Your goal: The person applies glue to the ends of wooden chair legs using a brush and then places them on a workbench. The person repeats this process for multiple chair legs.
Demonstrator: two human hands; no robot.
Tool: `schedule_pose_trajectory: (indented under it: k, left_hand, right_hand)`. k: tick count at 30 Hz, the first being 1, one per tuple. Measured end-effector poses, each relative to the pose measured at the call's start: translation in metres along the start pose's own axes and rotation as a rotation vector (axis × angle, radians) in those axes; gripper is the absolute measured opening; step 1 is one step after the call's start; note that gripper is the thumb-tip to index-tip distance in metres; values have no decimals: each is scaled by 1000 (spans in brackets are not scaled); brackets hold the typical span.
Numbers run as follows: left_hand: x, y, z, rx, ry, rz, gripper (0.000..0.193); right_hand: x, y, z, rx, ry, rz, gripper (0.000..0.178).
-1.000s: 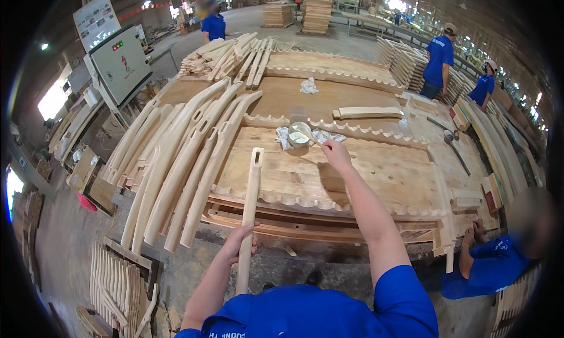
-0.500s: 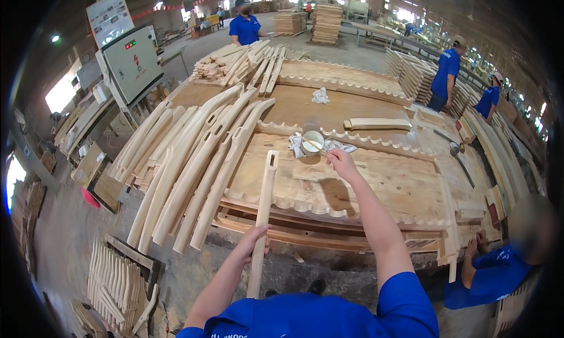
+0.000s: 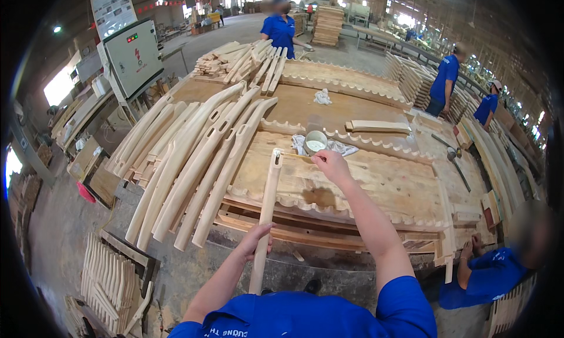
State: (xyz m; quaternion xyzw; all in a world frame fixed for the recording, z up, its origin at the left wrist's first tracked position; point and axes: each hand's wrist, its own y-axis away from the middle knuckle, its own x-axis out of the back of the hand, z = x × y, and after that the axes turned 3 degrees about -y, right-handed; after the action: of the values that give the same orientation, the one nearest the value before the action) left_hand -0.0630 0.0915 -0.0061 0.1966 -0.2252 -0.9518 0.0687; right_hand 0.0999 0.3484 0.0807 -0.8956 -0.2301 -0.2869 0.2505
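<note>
Since earlier, the wooden piece (image 3: 265,217) is being gripped lower by left-hand fingers (image 3: 256,237); the right hand (image 3: 331,165), fingers pinching a thin stick (image 3: 298,155), is being kept steady at its slotted top.

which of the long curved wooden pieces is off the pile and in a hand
The curved wooden piece gripped near its lower end by the left hand, its slotted top end at the stick held by the right hand. The others lie stacked in the pile to its left.

A wide stack of scalloped-edged wooden panels (image 3: 399,185) serves as the workbench; left of the small white cup (image 3: 315,142) lie long curved wooden pieces (image 3: 194,162); beside it a white rag (image 3: 341,148); behind it a flat board (image 3: 379,126).
</note>
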Motion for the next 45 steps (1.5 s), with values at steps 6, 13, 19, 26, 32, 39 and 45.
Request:
schedule_pose_trajectory:
  k: [6,13,19,26,32,39,45]
  left_hand:
    - [-3,0,2,11,12,-24,44]
    - [-1,1,1,9,11,-20,43]
    - [-2,-2,1,-6,13,-41,42]
    - [-3,-2,1,11,25,-47,41]
    - [-1,-1,-1,35,44,-17,41]
    - [-6,-2,2,9,33,-23,41]
    - [-2,0,-1,16,30,-10,42]
  right_hand:
    - [-11,5,10,197,132,282,16]
    - [-17,17,11,182,86,285,12]
    - [-22,13,16,243,157,373,11]
    - [-18,16,22,234,118,398,10]
    - [-21,27,18,294,158,298,11]
    - [-26,10,11,272,129,408,12]
    - [-22,24,11,357,158,258,11]
